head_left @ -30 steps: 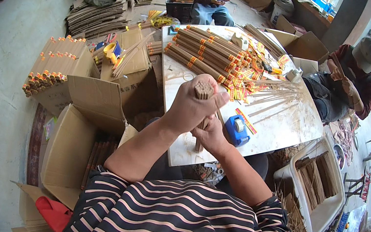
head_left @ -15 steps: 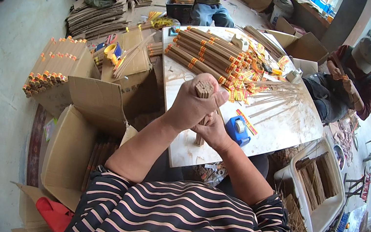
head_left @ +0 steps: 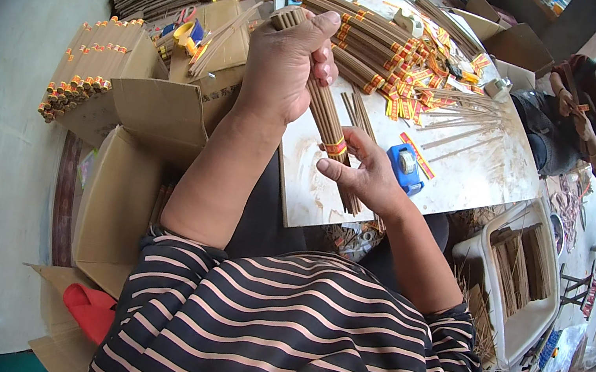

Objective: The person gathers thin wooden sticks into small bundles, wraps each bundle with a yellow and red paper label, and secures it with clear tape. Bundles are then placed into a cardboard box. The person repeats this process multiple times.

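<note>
In my left hand point(head_left: 283, 64), fingers wrapped round its upper part, is a tilted bundle of brown incense sticks point(head_left: 322, 115). A red and yellow paper band circles the bundle lower down. My right hand point(head_left: 368, 170) is beside the band, its thumb and fingers spread apart at the bundle's lower part; whether they touch it is hard to see. A few loose sticks point(head_left: 361, 113) lie on the table behind. Just right of my right hand sits a blue tape dispenser point(head_left: 404, 169), with a red and yellow paper strip point(head_left: 417, 156) next to it.
Banded bundles point(head_left: 362, 46) and scattered labels point(head_left: 408, 106) cover the far side of the white table point(head_left: 474, 181). An open carton point(head_left: 117, 194) and stacked bundles point(head_left: 92, 66) stand left. At right is a white tub of sticks point(head_left: 522, 273); a co-worker point(head_left: 590, 110) sits beyond.
My left hand has lifted up and left with the bundle, which now leans. My right hand has loosened from round the bundle and spread its fingers. The red and yellow band now shows.
</note>
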A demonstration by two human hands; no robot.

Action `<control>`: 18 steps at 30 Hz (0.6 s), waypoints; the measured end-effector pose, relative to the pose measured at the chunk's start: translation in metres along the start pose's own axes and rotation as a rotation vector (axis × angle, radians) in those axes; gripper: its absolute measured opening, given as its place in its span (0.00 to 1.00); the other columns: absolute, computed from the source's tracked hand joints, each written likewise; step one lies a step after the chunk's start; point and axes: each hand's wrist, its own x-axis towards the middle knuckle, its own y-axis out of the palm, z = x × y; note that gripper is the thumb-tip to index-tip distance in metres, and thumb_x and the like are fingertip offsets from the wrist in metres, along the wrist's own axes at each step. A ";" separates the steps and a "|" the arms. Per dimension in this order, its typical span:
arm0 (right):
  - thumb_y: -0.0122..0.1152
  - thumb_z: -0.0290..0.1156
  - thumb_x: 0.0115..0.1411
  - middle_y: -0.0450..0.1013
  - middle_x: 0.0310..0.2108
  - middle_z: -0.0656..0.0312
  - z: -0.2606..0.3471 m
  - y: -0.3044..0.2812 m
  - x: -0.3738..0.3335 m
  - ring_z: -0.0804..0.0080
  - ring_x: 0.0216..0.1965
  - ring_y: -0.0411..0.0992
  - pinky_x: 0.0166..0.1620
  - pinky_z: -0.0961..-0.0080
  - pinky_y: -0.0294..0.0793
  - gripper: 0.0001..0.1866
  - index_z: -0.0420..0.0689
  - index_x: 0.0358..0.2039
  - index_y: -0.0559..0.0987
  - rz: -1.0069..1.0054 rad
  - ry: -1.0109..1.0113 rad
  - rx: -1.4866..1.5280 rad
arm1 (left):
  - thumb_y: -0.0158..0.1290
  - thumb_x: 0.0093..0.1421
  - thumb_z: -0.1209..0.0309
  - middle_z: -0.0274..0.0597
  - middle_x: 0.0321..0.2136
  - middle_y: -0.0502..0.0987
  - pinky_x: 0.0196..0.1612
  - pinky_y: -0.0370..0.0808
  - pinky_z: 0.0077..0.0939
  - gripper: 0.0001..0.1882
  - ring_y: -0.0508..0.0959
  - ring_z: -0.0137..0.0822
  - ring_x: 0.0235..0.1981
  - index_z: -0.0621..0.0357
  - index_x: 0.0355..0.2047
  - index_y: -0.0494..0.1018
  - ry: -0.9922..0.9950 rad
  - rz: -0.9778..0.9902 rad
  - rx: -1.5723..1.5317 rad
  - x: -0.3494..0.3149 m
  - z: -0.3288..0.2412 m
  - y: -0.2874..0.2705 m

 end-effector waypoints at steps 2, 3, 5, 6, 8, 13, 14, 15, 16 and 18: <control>0.65 0.41 0.52 0.66 0.28 0.66 -0.001 0.000 0.001 0.81 0.32 0.62 0.37 0.81 0.65 0.21 0.39 0.37 0.71 0.041 -0.007 -0.023 | 0.55 0.54 0.71 0.28 0.12 0.62 0.17 0.61 0.20 0.09 0.62 0.23 0.11 0.52 0.24 0.65 -0.021 0.023 -0.005 -0.001 0.003 -0.001; 0.64 0.40 0.52 0.65 0.27 0.67 0.002 0.002 0.001 0.82 0.30 0.61 0.35 0.82 0.64 0.19 0.39 0.35 0.71 0.048 0.013 -0.003 | 0.55 0.54 0.71 0.28 0.12 0.62 0.17 0.61 0.20 0.09 0.62 0.23 0.11 0.52 0.24 0.64 -0.034 0.025 -0.008 -0.001 0.004 -0.001; 0.60 0.37 0.56 0.62 0.24 0.72 0.001 0.004 0.001 0.84 0.26 0.58 0.29 0.85 0.61 0.13 0.40 0.31 0.70 0.052 0.009 0.016 | 0.56 0.53 0.72 0.29 0.12 0.63 0.16 0.61 0.20 0.10 0.62 0.23 0.11 0.52 0.22 0.64 -0.045 0.014 0.004 -0.003 0.004 0.004; 0.59 0.35 0.56 0.62 0.23 0.70 -0.005 0.005 0.001 0.84 0.25 0.58 0.29 0.85 0.62 0.13 0.40 0.31 0.69 0.033 0.000 0.033 | 0.56 0.53 0.72 0.29 0.12 0.63 0.16 0.61 0.20 0.10 0.62 0.23 0.11 0.52 0.22 0.64 -0.044 0.009 0.022 -0.003 0.007 0.006; 0.58 0.32 0.56 0.62 0.20 0.68 -0.015 0.006 0.002 0.83 0.23 0.58 0.27 0.84 0.62 0.11 0.39 0.30 0.69 0.003 -0.020 0.069 | 0.56 0.53 0.72 0.30 0.12 0.63 0.16 0.61 0.20 0.11 0.62 0.24 0.11 0.52 0.20 0.64 -0.038 -0.005 0.060 -0.002 0.011 0.011; 0.56 0.29 0.52 0.67 0.18 0.50 -0.012 0.017 0.000 0.61 0.22 0.70 0.28 0.68 0.69 0.11 0.37 0.31 0.66 -0.251 -0.037 -0.336 | 0.55 0.52 0.72 0.33 0.11 0.65 0.12 0.63 0.17 0.11 0.64 0.23 0.09 0.55 0.17 0.65 0.054 -0.064 0.110 -0.002 0.019 0.016; 0.56 0.28 0.51 0.68 0.18 0.46 -0.010 0.018 0.000 0.54 0.23 0.72 0.28 0.65 0.70 0.12 0.37 0.31 0.65 -0.293 -0.058 -0.410 | 0.55 0.52 0.72 0.33 0.11 0.65 0.12 0.63 0.16 0.11 0.64 0.22 0.09 0.55 0.18 0.65 0.056 -0.069 0.110 -0.002 0.020 0.017; 0.56 0.29 0.51 0.69 0.19 0.45 -0.009 0.018 0.000 0.50 0.25 0.72 0.29 0.63 0.70 0.12 0.38 0.32 0.65 -0.306 -0.017 -0.427 | 0.55 0.53 0.72 0.33 0.11 0.65 0.12 0.63 0.16 0.10 0.64 0.22 0.09 0.55 0.18 0.65 0.057 -0.073 0.110 -0.002 0.021 0.019; 0.56 0.29 0.50 0.69 0.20 0.44 -0.008 0.018 0.000 0.47 0.27 0.71 0.30 0.61 0.70 0.13 0.38 0.32 0.65 -0.320 0.024 -0.444 | 0.55 0.53 0.72 0.33 0.12 0.66 0.12 0.63 0.16 0.10 0.64 0.22 0.09 0.56 0.19 0.65 0.059 -0.078 0.110 -0.002 0.023 0.021; 0.57 0.30 0.50 0.70 0.23 0.43 -0.007 0.017 0.001 0.44 0.29 0.71 0.32 0.60 0.70 0.14 0.38 0.33 0.65 -0.319 0.062 -0.470 | 0.54 0.53 0.71 0.33 0.12 0.66 0.12 0.64 0.15 0.09 0.64 0.22 0.09 0.56 0.20 0.66 0.078 -0.081 0.134 -0.001 0.026 0.021</control>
